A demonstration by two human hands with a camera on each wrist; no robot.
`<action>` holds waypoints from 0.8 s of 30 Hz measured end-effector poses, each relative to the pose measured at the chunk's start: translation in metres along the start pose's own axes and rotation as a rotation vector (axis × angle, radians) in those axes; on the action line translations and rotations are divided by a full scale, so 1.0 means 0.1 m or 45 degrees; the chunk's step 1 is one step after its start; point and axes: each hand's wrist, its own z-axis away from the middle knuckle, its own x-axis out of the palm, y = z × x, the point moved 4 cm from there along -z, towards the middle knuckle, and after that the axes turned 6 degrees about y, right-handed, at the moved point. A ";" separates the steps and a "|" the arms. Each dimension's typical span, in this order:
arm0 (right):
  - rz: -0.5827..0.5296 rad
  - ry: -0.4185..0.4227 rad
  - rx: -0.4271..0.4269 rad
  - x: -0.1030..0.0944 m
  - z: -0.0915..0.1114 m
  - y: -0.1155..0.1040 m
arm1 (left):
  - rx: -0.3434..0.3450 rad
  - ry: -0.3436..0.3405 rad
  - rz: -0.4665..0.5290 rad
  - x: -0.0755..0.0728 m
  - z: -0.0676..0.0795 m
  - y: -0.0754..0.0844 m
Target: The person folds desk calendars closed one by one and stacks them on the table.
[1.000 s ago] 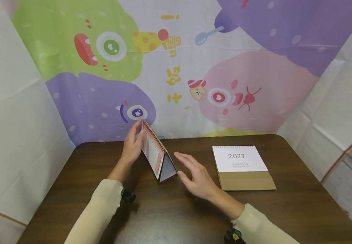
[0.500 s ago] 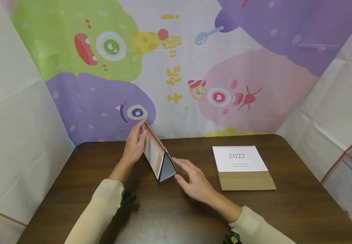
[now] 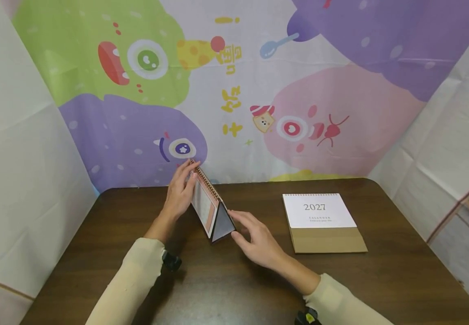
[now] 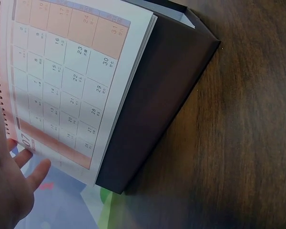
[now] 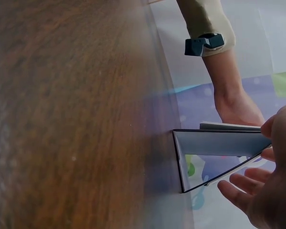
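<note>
A spiral-bound desk calendar stands like a tent on the table, its pink-and-white month page facing left. My left hand is at its far end, fingertips by the spiral and thumb near the page. The left wrist view shows the printed date grid and the dark stand, with loosely extended fingers beside the page. On the near right side, my right hand has its extended fingertips against or very close to the stand's edge. The right wrist view looks into the stand's hollow triangular end.
A second calendar, white over tan and marked 2027, stands on the right of the dark wooden table. A cartoon-printed cloth hangs behind the table's far edge. Pale cloth walls flank both sides.
My right hand has moved left, closing the gap to the tented calendar. The left hand has shifted slightly right, its fingertips reaching over the spiral. The calendar stays in place.
</note>
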 end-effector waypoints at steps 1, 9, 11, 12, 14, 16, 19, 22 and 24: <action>-0.002 0.000 0.003 0.00 0.00 0.00 | -0.004 -0.002 -0.003 0.00 0.00 0.00; 0.001 0.004 0.008 0.00 0.00 0.01 | -0.015 -0.002 -0.005 0.00 -0.01 0.01; 0.000 0.008 0.004 -0.01 -0.01 0.01 | -0.011 0.000 -0.005 0.01 -0.02 0.01; 0.003 0.009 -0.001 -0.01 -0.01 0.00 | -0.010 0.003 -0.007 0.01 -0.02 0.01; 0.006 0.010 -0.009 -0.02 -0.01 -0.01 | -0.008 0.007 -0.007 0.01 -0.02 0.01; 0.009 0.012 -0.017 -0.02 -0.01 -0.01 | -0.004 0.010 -0.008 0.01 -0.02 0.02; 0.015 0.014 -0.021 -0.02 -0.01 -0.02 | -0.015 0.005 -0.008 0.01 -0.02 0.02; 0.022 0.018 -0.018 -0.03 -0.01 -0.02 | -0.029 -0.006 -0.003 0.00 -0.01 0.02; 0.034 0.025 -0.018 -0.03 -0.01 -0.02 | -0.030 -0.010 0.000 0.00 -0.01 0.02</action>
